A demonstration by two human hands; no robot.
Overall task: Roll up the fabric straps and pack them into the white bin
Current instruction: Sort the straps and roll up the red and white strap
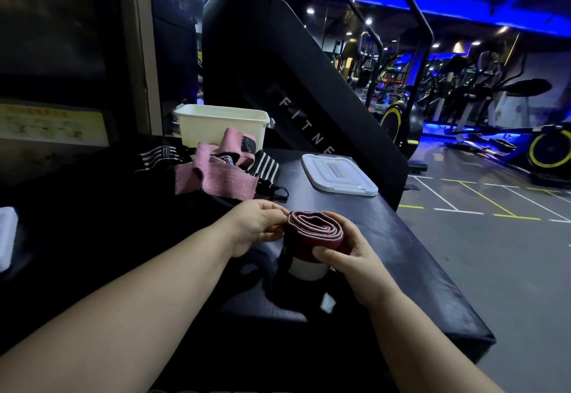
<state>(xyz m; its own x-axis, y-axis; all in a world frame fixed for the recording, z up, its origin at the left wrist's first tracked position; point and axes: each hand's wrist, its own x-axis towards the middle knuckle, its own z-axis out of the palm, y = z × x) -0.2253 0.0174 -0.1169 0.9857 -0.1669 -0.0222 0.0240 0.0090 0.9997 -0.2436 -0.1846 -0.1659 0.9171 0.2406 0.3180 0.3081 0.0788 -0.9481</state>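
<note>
A dark red fabric strap [312,232] is wound into a loose oval roll, held just above the black padded bench [401,253]. My right hand [343,256] grips the roll from the right and underneath. My left hand [256,225] pinches its left edge. A black and white tail of the strap hangs below the roll. Farther back lies a heap of unrolled straps: pink ones [219,173] and black-and-white striped ones [267,168]. The white bin [221,123] stands open behind the heap.
The bin's white lid [338,173] lies flat on the bench to the right of the heap. A large black fitness machine [278,83] rises behind the bench. The bench's right edge drops to the gym floor [494,238]. A white object [6,235] sits at far left.
</note>
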